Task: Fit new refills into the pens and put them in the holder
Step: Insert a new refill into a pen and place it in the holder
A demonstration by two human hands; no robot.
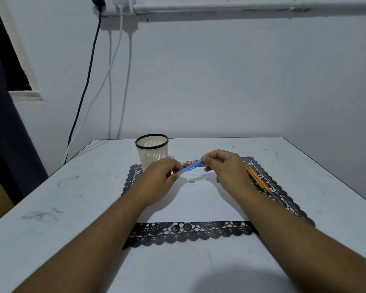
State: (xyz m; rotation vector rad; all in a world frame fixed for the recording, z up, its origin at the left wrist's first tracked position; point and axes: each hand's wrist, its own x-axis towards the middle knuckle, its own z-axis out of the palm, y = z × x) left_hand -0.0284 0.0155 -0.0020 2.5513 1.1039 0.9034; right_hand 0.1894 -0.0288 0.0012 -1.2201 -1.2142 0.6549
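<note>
A blue pen (190, 168) is held in the air above the middle of the table (72, 208), over a white sheet of paper (199, 204). It slants from lower left to upper right. The left hand (159, 176) grips its lower end with the fingers curled round the barrel, and the right hand (224, 166) pinches its upper end between thumb and fingers. Both forearms reach in from the near edge of the table.

Just behind the pen, a red packet (186, 163) lies flat on the paper; what it contains cannot be made out. Beside the right hand, toward the right edge of the table, a few orange pens (258, 179) lie together on a black lace-patterned mat (190, 233), partly hidden by the right wrist. The paper lies on this mat, whose scalloped border shows along the near, left and right sides.

The holder (152, 150), a cream slotted cup with a black rim, stands upright at the far left corner of the mat, just beyond the left hand and toward the far edge of the table. Nothing can be seen inside it from this angle.

Beyond the far edge, a pale wall (220, 81) carries a socket (118, 3) from which a dark cable (87, 81) and white cables (127, 81) hang down.
</note>
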